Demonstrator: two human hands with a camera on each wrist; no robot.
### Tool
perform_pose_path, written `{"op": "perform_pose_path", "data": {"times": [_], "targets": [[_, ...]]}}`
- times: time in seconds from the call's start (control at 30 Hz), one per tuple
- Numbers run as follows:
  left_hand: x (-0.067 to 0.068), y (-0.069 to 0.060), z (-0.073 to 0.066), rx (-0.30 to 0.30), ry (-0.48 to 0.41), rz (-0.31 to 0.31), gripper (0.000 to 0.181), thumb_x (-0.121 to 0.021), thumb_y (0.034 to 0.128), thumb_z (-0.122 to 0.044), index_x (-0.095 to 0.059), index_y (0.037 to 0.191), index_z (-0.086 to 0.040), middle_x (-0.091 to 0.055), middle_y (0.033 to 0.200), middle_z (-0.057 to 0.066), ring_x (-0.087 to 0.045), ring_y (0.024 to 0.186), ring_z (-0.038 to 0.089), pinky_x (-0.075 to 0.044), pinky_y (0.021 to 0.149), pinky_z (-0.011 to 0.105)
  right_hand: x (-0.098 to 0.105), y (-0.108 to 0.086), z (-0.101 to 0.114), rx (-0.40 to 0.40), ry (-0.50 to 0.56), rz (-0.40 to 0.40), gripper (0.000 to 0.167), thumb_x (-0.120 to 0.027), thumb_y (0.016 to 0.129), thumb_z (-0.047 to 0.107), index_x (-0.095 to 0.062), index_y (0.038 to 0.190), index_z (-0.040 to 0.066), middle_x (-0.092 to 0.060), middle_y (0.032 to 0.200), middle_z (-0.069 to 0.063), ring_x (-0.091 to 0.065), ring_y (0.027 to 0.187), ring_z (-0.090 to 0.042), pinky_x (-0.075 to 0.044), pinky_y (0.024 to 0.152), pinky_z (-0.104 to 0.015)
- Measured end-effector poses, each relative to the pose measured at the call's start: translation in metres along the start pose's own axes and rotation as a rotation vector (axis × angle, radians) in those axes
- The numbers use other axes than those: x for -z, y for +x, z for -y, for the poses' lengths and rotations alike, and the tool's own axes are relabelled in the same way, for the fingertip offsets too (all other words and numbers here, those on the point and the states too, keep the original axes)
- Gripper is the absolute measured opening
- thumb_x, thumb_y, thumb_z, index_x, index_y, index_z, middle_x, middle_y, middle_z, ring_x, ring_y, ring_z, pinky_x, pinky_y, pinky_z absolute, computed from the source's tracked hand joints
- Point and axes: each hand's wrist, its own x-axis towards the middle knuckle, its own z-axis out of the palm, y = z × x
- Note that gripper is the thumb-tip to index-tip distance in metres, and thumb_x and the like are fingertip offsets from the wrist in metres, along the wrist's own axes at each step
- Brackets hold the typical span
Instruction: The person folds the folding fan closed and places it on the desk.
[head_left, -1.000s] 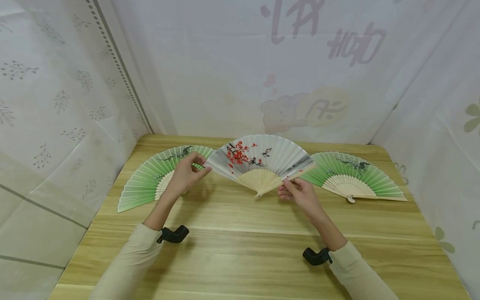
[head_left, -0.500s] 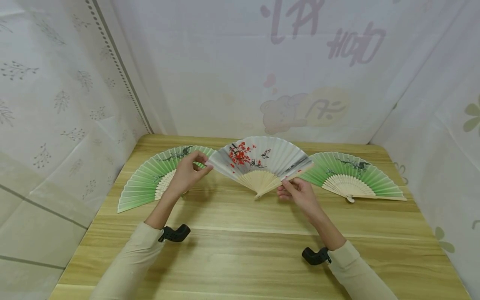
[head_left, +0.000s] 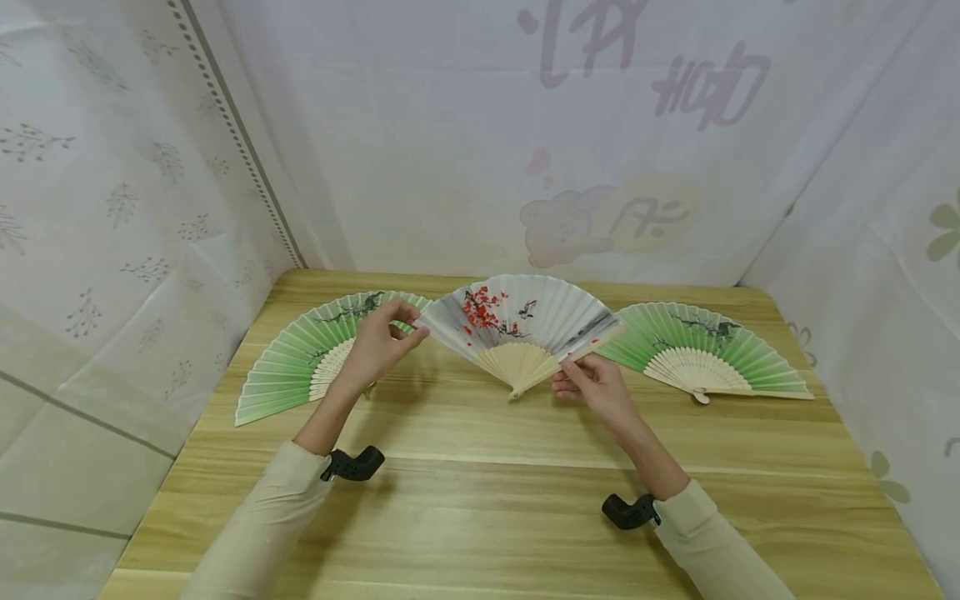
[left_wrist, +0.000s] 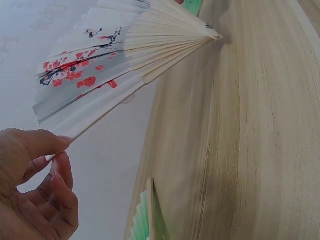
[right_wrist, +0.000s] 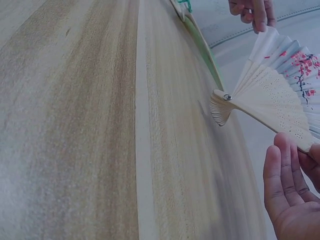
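Observation:
A spread white folding fan (head_left: pixel 525 321) with red blossoms, small birds and pale ribs is held up between both hands, its pivot end pointing down toward me. My left hand (head_left: pixel 377 343) pinches the fan's left outer corner between thumb and fingers, as the left wrist view shows on the white leaf (left_wrist: pixel 102 107). On the other side, my right hand (head_left: pixel 600 390) pinches the right guard stick partway along, thumb in front. In the right wrist view the pierced ribs (right_wrist: pixel 272 97) and the pivot pin show, with several fingers of the right hand (right_wrist: pixel 292 195) extended below the stick.
Two spread green folding fans lie on the wooden table (head_left: pixel 480 517): a left green fan (head_left: pixel 273 371), partly behind my left hand, and a right green fan (head_left: pixel 765 358). Patterned cloth hangs (head_left: pixel 420 150) behind the table and at both sides.
The white fan has lowered very slightly, its spread narrowing a little as its right edge shifts left. My left hand has moved slightly right. Both hands keep their hold.

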Motion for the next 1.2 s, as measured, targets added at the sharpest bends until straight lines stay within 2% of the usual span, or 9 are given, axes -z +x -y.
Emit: {"op": "perform_pose_path", "data": {"times": [0.2,0.37,0.63,0.9,1.2], "targets": [[-0.0027,0.0032,-0.0027,0.017,-0.013,0.005,0.019,-0.074,0.0946,-0.007,-0.061,0.107,-0.003,-0.065,0.102,0.014,-0.065,0.075,0.028,-0.052,0.060,0.031,-0.0008,0.0004,0.0007,-0.013,0.004,-0.006,0.023,-0.054,0.107,0.007,-0.056,0.113,-0.015,-0.067,0.099,-0.027,-0.071,0.086,-0.026,-0.056,0.085,-0.049],[-0.0049,0.0057,-0.0036,0.002,-0.004,-0.004,0.019,-0.075,0.0943,-0.007,-0.062,0.107,-0.002,-0.066,0.102,0.015,-0.065,0.077,0.032,-0.051,0.062,0.034,-0.0008,0.0006,0.0006,-0.012,0.008,-0.010,0.023,-0.054,0.107,0.006,-0.056,0.112,-0.016,-0.067,0.098,-0.025,-0.071,0.084,-0.023,-0.057,0.084,-0.047],[-0.0066,0.0070,-0.0027,-0.009,-0.005,-0.007,0.018,-0.075,0.0937,-0.006,-0.062,0.106,0.000,-0.067,0.101,0.017,-0.065,0.075,0.030,-0.052,0.063,0.034,-0.0008,0.0009,0.0006,-0.012,0.006,-0.007,0.024,-0.054,0.107,0.007,-0.056,0.113,-0.016,-0.066,0.099,-0.026,-0.071,0.084,-0.023,-0.058,0.083,-0.044],[-0.0070,0.0054,-0.0021,0.006,-0.011,-0.007,0.018,-0.075,0.0940,-0.006,-0.062,0.106,-0.001,-0.066,0.102,0.016,-0.065,0.075,0.028,-0.053,0.063,0.034,-0.0026,0.0018,0.0017,-0.004,-0.003,0.005,0.024,-0.056,0.106,0.007,-0.057,0.110,-0.016,-0.065,0.099,-0.028,-0.071,0.088,-0.029,-0.057,0.084,-0.045],[-0.0085,0.0067,-0.0021,-0.017,-0.024,-0.017,0.018,-0.074,0.0944,-0.006,-0.062,0.107,-0.001,-0.067,0.102,0.017,-0.066,0.075,0.030,-0.052,0.061,0.033,-0.0052,0.0044,0.0029,-0.012,-0.007,0.010,0.026,-0.058,0.106,0.010,-0.057,0.108,-0.016,-0.064,0.100,-0.029,-0.071,0.085,-0.027,-0.056,0.085,-0.047]]}}
